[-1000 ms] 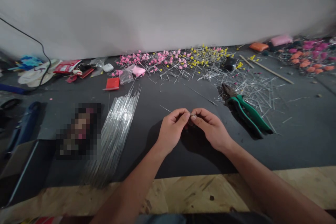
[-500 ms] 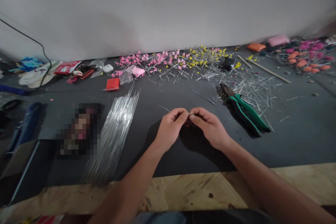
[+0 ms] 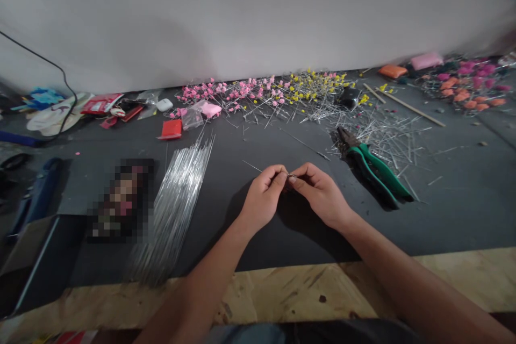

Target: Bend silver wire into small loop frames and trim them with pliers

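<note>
My left hand (image 3: 264, 193) is closed in a pinch on a thin metal wire (image 3: 252, 165), whose free end sticks out up and to the left. Fingertip to fingertip with it, my right hand (image 3: 322, 191) pinches the same wire near its other end. The bit of wire between the fingertips is small and mostly hidden. Pliers with green and black handles (image 3: 379, 174) lie right of my right hand. To the left of my left hand is a bundle of straight silvery wires (image 3: 181, 188).
Wire stems with pink tips (image 3: 226, 91) and yellow tips (image 3: 314, 86) lie heaped along the wall. Loose wire pieces (image 3: 395, 134) surround the pliers' jaws. A red packet (image 3: 171, 129) sits behind the bundle. Orange and magenta tipped stems (image 3: 463, 91) lie far right, beyond a wooden stick (image 3: 415, 107).
Both hands stay together at nearly the same spot, still pinching the wire. The fingers of my right hand have shifted slightly. The whole view has moved a little.
</note>
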`<state>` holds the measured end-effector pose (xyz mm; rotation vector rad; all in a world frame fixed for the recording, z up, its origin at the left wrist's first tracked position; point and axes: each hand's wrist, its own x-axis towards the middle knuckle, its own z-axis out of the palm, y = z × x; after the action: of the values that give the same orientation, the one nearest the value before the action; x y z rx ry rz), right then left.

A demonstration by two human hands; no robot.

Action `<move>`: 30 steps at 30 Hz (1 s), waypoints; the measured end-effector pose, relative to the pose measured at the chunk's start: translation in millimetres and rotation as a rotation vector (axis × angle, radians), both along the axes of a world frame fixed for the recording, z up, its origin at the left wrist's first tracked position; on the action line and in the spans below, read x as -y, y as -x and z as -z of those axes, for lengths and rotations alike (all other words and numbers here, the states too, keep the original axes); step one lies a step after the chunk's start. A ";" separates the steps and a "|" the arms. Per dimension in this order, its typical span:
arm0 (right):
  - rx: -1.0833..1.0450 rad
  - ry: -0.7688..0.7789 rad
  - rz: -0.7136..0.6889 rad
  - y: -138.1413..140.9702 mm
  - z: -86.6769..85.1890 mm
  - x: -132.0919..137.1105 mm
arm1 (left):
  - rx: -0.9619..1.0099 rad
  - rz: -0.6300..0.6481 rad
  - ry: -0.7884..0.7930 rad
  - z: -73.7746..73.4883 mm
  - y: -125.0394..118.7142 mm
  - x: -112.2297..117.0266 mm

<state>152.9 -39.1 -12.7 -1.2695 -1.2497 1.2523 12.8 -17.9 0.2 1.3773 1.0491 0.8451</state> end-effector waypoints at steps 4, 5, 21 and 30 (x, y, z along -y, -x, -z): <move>0.027 -0.011 0.000 -0.8 0.2 0.1 | 0.006 0.031 -0.006 1.0 0.9 -1.2; 0.029 -0.010 0.002 -1.0 0.2 0.1 | 0.006 0.036 -0.006 1.1 1.1 -1.3; -0.066 0.043 0.105 6.0 -3.3 4.4 | 0.137 -0.095 0.021 4.5 0.2 -3.5; 0.046 -0.005 0.179 4.9 -2.2 4.3 | -0.113 -0.129 -0.237 9.6 1.9 1.7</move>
<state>148.0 -43.4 -10.5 -1.3818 -1.1434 1.0966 10.9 -19.6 -9.3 1.5840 1.1630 1.0224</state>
